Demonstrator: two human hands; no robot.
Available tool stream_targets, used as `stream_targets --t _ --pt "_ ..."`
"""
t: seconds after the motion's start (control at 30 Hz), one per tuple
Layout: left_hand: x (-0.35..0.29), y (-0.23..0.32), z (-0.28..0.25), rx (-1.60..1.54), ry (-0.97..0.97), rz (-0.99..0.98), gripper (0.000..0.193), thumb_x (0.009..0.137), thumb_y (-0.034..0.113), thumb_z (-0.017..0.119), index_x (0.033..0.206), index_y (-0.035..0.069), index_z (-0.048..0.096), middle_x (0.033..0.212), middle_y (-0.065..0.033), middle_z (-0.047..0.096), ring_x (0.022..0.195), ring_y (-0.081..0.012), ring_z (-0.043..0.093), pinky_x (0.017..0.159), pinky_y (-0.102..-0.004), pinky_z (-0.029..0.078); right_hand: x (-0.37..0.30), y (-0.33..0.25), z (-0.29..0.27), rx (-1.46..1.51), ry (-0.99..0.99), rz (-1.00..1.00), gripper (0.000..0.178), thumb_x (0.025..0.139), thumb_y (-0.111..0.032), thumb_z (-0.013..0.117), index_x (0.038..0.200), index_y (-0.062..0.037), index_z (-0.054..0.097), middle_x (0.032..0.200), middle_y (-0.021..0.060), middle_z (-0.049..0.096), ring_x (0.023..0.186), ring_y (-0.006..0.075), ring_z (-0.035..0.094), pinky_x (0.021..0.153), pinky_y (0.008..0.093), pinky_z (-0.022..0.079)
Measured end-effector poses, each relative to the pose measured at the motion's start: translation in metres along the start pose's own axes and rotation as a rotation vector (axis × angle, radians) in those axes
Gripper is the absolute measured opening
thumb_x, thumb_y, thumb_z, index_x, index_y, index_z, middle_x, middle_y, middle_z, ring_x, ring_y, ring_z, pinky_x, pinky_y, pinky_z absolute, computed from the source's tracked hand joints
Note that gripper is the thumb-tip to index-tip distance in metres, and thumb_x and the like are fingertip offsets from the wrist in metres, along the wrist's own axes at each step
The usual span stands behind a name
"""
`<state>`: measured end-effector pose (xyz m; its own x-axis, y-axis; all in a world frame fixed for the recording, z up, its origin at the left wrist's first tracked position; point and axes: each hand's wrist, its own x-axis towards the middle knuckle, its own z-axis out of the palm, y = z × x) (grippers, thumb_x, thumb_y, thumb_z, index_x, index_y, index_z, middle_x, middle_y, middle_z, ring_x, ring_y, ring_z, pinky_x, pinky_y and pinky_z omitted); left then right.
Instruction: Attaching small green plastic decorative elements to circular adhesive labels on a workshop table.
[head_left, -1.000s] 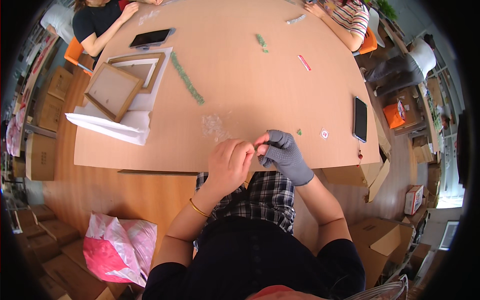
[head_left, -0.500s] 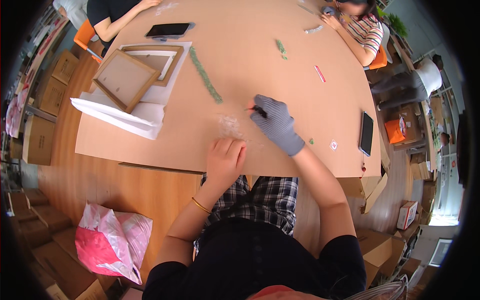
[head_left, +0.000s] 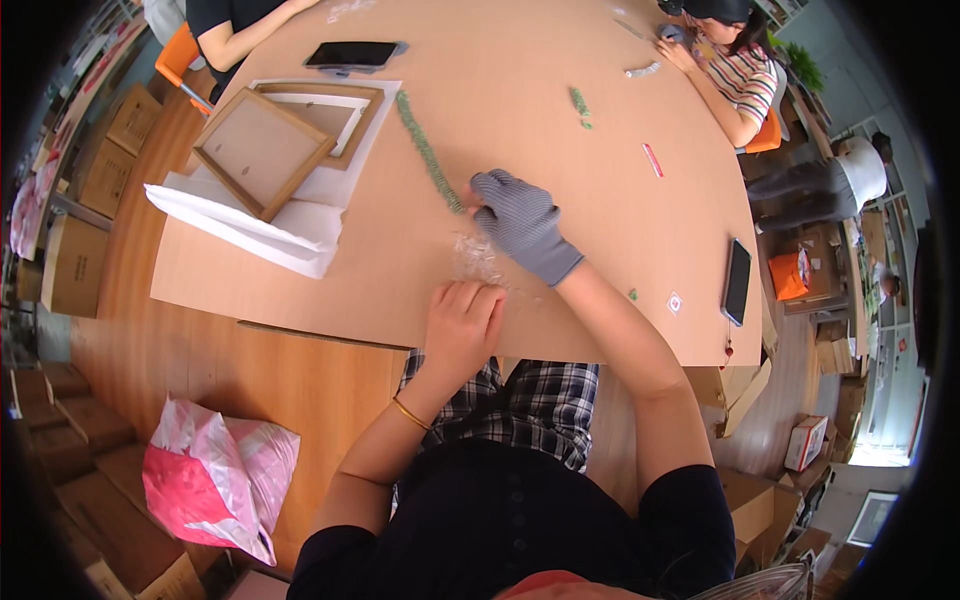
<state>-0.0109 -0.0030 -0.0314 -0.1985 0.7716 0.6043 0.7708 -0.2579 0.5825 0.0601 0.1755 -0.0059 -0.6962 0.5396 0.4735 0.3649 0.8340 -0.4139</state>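
Observation:
My right hand [head_left: 520,225] wears a grey knit glove and is closed, with its fingertips beside the near end of a long, narrow green strip [head_left: 428,150]. What its fingers hold, if anything, is hidden. My left hand [head_left: 465,322], bare with a gold bangle on the wrist, rests at the table's near edge, its fingers curled together. I cannot see whether anything is inside them. Between the hands and the strip's end lies a patch of small clear scraps [head_left: 478,258].
Two wooden frames [head_left: 265,150] lie on white sheets [head_left: 310,250] at the left. Phones [head_left: 352,55] [head_left: 736,282] sit far left and at the right edge. Small green pieces [head_left: 580,105] and a red-and-white strip [head_left: 652,160] lie on the right. Two people sit across the table [head_left: 300,305].
My right hand has moved left to the near end of the green strip. The small black thing seen in it before is now out of sight. My left hand stays at the edge.

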Motion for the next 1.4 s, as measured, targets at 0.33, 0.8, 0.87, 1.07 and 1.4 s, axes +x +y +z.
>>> stream_targets --t 0.33,0.8,0.87,1.07,1.4 --pt "-0.002 0.000 0.000 0.097 -0.023 -0.084 0.012 0.088 0.006 0.070 0.099 0.012 0.067 0.095 -0.0045 0.068 0.091 -0.0274 0.064 0.092 -0.0426 0.044 -0.089 0.035 -0.130 -0.133 0.205 0.228 0.018 0.083 -0.004 0.071 0.100 -0.0078 0.074 0.089 0.0123 0.071 0.077 0.0298 0.070 0.069 0.0377 0.057" --pt "0.016 0.012 -0.001 0.137 -0.023 -0.036 0.017 0.090 0.002 0.069 0.104 0.011 0.069 0.103 -0.0042 0.072 0.096 -0.0273 0.063 0.092 -0.0415 0.045 -0.187 0.022 -0.126 -0.136 0.118 0.377 0.013 0.087 -0.012 0.076 0.095 -0.0041 0.071 0.092 0.0138 0.073 0.081 0.0324 0.072 0.071 0.0416 0.058" --pt "0.020 0.023 0.000 0.093 -0.037 -0.004 0.018 0.089 0.000 0.070 0.105 0.010 0.069 0.100 -0.0054 0.072 0.092 -0.0264 0.065 0.087 -0.0395 0.048 -0.183 0.002 -0.109 0.018 0.184 0.371 0.014 0.090 -0.011 0.077 0.097 -0.0009 0.071 0.088 0.0147 0.071 0.070 0.0276 0.070 0.065 0.0336 0.056" --pt "0.019 0.057 0.017 -0.545 -0.213 -0.315 0.013 0.096 0.002 0.072 0.107 0.001 0.068 0.096 -0.0085 0.074 0.080 -0.0132 0.070 0.070 -0.0258 0.054 -0.158 -0.048 -0.092 0.283 0.164 0.368 0.018 0.091 -0.011 0.077 0.106 -0.0029 0.071 0.091 0.0142 0.072 0.073 0.0273 0.070 0.067 0.0332 0.056" --pt "0.010 0.048 0.010 -1.136 -0.253 -0.543 0.011 0.100 -0.001 0.067 0.111 -0.002 0.065 0.101 -0.0075 0.073 0.087 -0.0114 0.072 0.077 -0.0248 0.058 -0.159 -0.068 -0.098 0.737 0.184 0.552 0.029 0.089 -0.002 0.078 0.117 -0.0039 0.073 0.106 0.0132 0.074 0.095 0.0221 0.074 0.084 0.0336 0.059"
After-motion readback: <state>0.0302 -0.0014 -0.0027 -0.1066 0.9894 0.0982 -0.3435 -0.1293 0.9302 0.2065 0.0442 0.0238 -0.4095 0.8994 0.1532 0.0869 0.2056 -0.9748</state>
